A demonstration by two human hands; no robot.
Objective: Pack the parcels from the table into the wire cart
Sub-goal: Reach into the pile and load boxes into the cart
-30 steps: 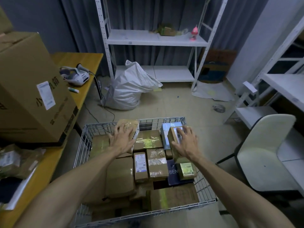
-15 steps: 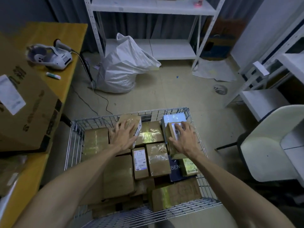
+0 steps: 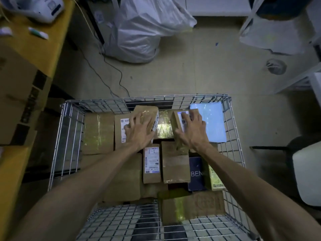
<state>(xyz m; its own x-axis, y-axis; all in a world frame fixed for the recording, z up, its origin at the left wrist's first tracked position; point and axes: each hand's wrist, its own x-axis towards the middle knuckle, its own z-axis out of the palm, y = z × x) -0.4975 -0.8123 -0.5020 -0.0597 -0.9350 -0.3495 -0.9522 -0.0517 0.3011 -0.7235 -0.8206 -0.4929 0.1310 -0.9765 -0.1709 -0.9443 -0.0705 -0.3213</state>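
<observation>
The wire cart (image 3: pixel 147 99) stands below me, filled with several brown parcels. My left hand (image 3: pixel 139 130) lies spread over a taped brown parcel (image 3: pixel 147 111) at the cart's far middle, fingers across its top and thumb on its right side. My right hand (image 3: pixel 192 132) grips a small brown box with a white label (image 3: pixel 176 120), thumb down its left side. That box lies against a light blue parcel (image 3: pixel 214 122) in the far right corner. A labelled narrow box (image 3: pixel 151 164) and a dark blue box (image 3: pixel 196 173) lie nearer me.
The yellow table (image 3: pixel 43 47) runs along the left with a large cardboard box (image 3: pixel 17 87) and a white device (image 3: pixel 40 7) on it. A white sack (image 3: pixel 144 30) and a cable (image 3: pixel 111 66) lie beyond the cart. A white chair (image 3: pixel 307 171) stands at right.
Both hands have pushed their parcels down and toward the cart's far end. My view has tilted downward, so the shelf is out of sight.
</observation>
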